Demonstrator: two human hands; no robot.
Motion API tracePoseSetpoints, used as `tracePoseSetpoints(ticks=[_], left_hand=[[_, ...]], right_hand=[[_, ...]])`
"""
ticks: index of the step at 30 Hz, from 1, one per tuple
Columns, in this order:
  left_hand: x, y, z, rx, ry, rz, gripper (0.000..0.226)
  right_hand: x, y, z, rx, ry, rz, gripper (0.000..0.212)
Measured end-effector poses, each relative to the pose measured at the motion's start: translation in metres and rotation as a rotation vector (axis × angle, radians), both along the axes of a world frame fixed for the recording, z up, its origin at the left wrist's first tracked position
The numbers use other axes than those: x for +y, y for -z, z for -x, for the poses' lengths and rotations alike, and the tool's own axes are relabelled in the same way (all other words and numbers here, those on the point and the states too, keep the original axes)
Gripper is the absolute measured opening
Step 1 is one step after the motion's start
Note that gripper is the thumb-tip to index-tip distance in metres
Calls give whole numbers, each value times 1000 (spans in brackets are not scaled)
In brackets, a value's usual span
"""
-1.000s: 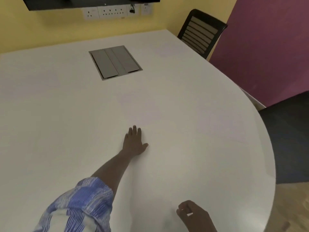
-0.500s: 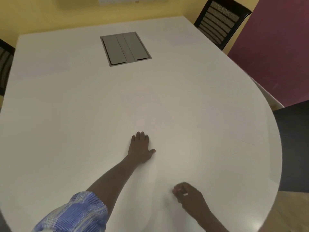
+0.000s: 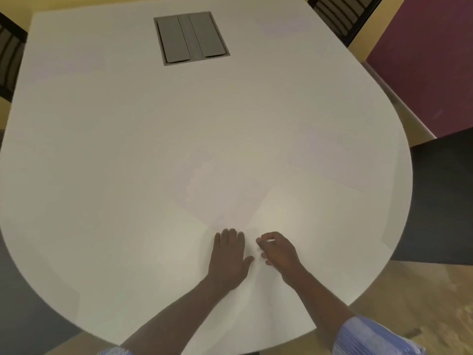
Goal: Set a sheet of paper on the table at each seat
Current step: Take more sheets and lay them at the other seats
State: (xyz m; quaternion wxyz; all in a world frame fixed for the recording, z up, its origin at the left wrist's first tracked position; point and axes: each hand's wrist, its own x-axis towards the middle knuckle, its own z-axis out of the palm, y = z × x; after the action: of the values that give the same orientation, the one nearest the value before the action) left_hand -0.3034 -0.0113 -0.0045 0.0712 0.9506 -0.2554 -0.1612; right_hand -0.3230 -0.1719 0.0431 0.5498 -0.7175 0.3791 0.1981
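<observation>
Several white sheets of paper lie fanned and overlapping on the near end of the white table (image 3: 102, 149), hard to tell from its surface. One sheet (image 3: 217, 193) spreads toward the middle, another sheet (image 3: 320, 226) toward the right edge. My left hand (image 3: 227, 257) lies flat, palm down, on the papers where they overlap. My right hand (image 3: 279, 252) is just beside it, fingers curled, thumb and forefinger pinched at the edge of the right-hand sheet.
A grey cable hatch (image 3: 190, 37) is set into the far middle of the table. Black chairs stand at the far right (image 3: 340, 14), far left (image 3: 10, 47) and right side (image 3: 442, 201). Wooden floor shows beyond the rounded near edge.
The view has tipped down and moved in over the table. My right hand came up and left to sit beside my left hand, which stays flat on the papers.
</observation>
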Motion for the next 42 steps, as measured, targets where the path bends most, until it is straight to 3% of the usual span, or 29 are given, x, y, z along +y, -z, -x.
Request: tracePoseSetpoints(ticks=[6, 14, 19, 28, 32, 37, 42], left_hand=[[-7, 1, 13, -130, -73, 150, 53], [18, 22, -39, -10, -172, 46, 98], [25, 26, -48, -8, -152, 78, 107], [32, 26, -61, -99, -160, 155, 93], [31, 20, -68, -126, -196, 181, 72], [40, 14, -77, -131, -230, 351, 43], [56, 3, -71, -85, -279, 534, 40]], right_hand=[[-13, 5, 12, 25, 29, -27, 23], [-18, 11, 7, 42, 82, -40, 21], [-9, 16, -1, 51, 113, -41, 21], [20, 15, -32, 43, 188, -14, 28], [28, 14, -42, 55, 254, 4, 38], [37, 2, -63, 15, 291, -89, 54], [46, -8, -89, -54, 213, -127, 40]])
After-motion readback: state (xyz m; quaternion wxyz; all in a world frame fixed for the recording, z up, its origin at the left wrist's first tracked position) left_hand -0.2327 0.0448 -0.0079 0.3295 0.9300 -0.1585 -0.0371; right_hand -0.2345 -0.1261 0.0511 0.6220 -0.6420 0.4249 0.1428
